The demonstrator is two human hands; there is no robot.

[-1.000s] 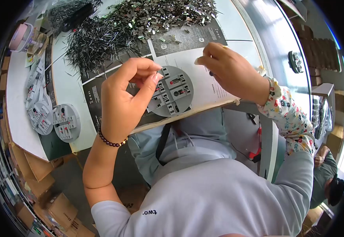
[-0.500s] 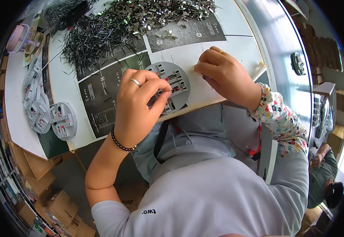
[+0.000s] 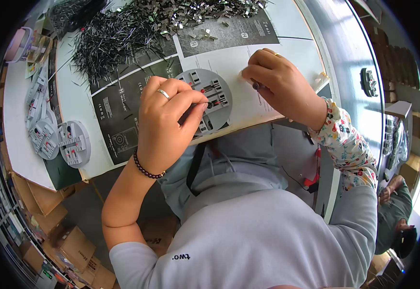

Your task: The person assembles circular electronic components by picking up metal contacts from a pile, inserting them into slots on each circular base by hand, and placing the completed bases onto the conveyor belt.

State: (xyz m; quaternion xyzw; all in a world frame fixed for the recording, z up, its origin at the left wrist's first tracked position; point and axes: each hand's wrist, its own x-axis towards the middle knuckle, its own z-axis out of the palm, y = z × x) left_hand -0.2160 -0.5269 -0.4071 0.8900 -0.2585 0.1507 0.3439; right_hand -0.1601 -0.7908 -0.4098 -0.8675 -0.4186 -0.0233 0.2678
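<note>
A round grey plastic disc (image 3: 223, 111) with raised slots and small red and dark parts lies on the table near its front edge. My left hand (image 3: 169, 113) reaches over the disc's left side, thumb and index finger pinched together just above its middle. Whatever those fingertips hold is too small to make out. Off the disc to the right, my right hand (image 3: 280, 79) is closed with its fingers curled. A small dark round end (image 3: 255, 86) shows beneath the curled fingers; the rest of that thing is hidden.
Thin dark strips (image 3: 111, 53) and small shiny metal pieces (image 3: 190, 17) are heaped at the back. Another grey disc (image 3: 74, 144) stands at the left among several similar ones. Black printed sheets (image 3: 116, 113) cover part of the table. Another person (image 3: 395, 216) is at the far right.
My right hand has shifted slightly up and right and turned, so the dark round end shows more clearly. My left hand stays pinched over the disc. The whole view has shifted a little.
</note>
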